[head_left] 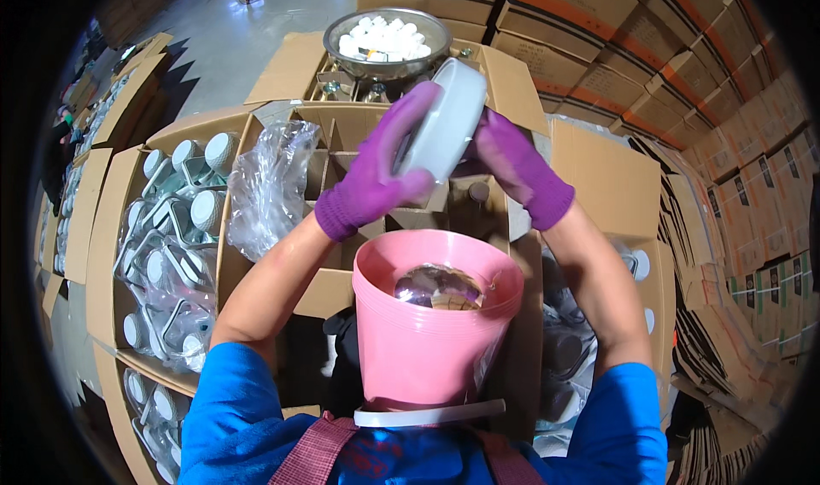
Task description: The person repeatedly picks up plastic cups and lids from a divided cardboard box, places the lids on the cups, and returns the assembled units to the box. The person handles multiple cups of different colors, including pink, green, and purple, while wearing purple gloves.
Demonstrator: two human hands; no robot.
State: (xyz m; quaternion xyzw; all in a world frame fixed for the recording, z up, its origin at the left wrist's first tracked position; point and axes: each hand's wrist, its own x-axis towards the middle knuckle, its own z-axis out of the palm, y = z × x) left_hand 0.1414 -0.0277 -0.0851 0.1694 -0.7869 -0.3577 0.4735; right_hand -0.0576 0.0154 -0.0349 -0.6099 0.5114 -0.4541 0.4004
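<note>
Both purple-gloved hands are raised above an open divided carton (410, 220), with a pale grey, translucent round piece (457, 113) between them. It looks like a thick ring or a deep lid, tilted on edge; its kind is not clear. My left hand (380, 160) grips its left face, thumb low and fingers up. On the other side, my right hand (521, 169) holds its lower right edge, its fingertips partly hidden behind it. Close in front of my body stands a pink bucket (418, 348) with something shiny and clear inside.
A steel bowl (333, 48) of small white caps rests on a carton beyond. Crumpled clear plastic (272, 186) lies over the carton's left side. At left, a carton holds bagged handled jars (175, 263) with white lids. Stacked cartons (589, 37) stand at the back right.
</note>
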